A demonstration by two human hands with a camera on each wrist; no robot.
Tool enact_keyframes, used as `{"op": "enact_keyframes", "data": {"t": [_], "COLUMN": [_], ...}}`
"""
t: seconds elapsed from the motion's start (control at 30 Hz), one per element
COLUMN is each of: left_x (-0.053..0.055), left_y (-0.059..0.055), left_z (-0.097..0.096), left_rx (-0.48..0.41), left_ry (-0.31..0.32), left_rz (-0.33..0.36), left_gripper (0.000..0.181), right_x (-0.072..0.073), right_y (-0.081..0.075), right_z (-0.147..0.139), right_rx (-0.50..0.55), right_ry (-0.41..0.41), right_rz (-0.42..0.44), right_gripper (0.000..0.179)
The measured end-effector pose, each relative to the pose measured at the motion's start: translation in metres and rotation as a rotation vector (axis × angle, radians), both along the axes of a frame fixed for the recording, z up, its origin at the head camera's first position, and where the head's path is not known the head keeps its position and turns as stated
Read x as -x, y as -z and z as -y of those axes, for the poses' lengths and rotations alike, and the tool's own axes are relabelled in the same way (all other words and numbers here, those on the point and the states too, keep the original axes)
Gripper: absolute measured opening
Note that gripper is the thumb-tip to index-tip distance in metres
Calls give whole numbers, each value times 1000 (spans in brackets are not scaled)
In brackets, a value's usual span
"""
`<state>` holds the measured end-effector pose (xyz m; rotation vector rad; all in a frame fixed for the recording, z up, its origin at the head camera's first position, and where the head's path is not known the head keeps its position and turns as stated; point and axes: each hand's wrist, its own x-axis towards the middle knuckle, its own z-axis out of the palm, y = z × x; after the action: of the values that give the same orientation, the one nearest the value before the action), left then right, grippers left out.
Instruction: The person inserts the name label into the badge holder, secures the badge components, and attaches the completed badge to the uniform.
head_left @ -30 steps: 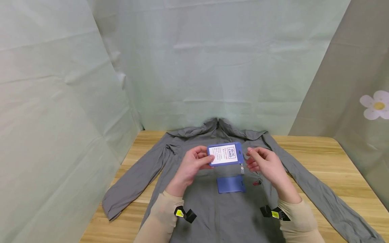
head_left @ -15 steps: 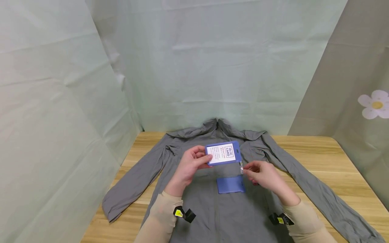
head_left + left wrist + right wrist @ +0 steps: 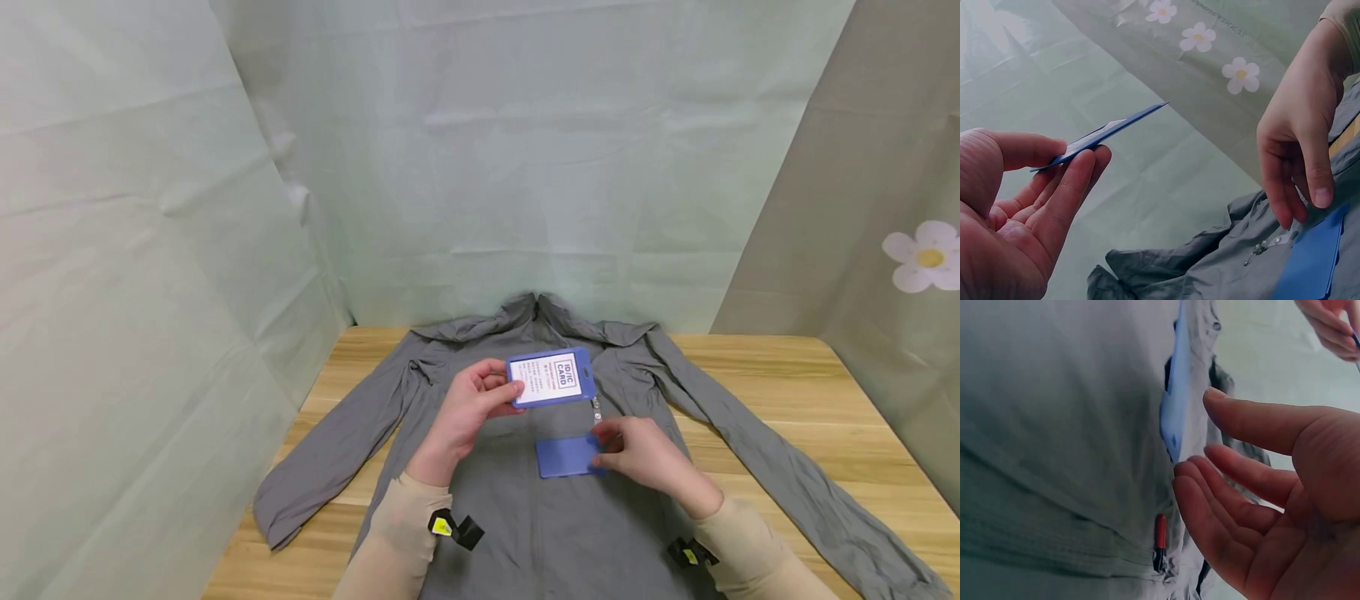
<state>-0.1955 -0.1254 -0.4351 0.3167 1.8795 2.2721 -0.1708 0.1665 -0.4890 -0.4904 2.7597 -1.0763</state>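
Note:
My left hand (image 3: 471, 402) pinches a blue-framed badge holder (image 3: 550, 377) between thumb and fingers; a white card lettered "ID/IC CARD" shows in it. The left wrist view has this badge holder (image 3: 1105, 134) edge-on. Below it, a plain blue rectangular panel with a slot (image 3: 561, 457) lies on a grey jacket (image 3: 498, 508). Around the panel's right end hovers my right hand (image 3: 648, 454), thumb apart from fingers and nothing gripped. A clear strap with a metal clip (image 3: 1266, 245) lies on the jacket beside the panel.
A small red and black object (image 3: 1160, 534) lies on the jacket, visible in the right wrist view. The jacket is spread with sleeves out on a wooden table (image 3: 780, 392). Pale green sheeting (image 3: 525, 167) hangs behind and at the sides.
My right hand has moved down and left, past the strap and clip, to the right end of the blue panel. My left hand and the badge holder have stayed almost still.

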Motion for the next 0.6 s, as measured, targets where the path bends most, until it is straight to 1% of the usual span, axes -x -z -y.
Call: {"op": "enact_keyframes", "data": {"t": [0.13, 0.27, 0.43, 0.6], "left_x": [-1, -1, -2, -2], "left_y": [-1, -1, -1, -1], "left_z": [0, 0, 0, -2], "left_rx": [0, 0, -1, -11], "left_ry": [-1, 0, 3, 8], "left_rz": [0, 6, 5, 2], "left_gripper": [25, 25, 25, 24], "right_x": [-2, -1, 0, -1], "right_y": [1, 3, 5, 5], "right_z": [4, 8, 14, 17], "right_rx": [-22, -80, -150, -189], "right_ry": [14, 22, 20, 25], "right_rz": [-24, -56, -68, -83], "right_gripper": [40, 44, 49, 56]}}
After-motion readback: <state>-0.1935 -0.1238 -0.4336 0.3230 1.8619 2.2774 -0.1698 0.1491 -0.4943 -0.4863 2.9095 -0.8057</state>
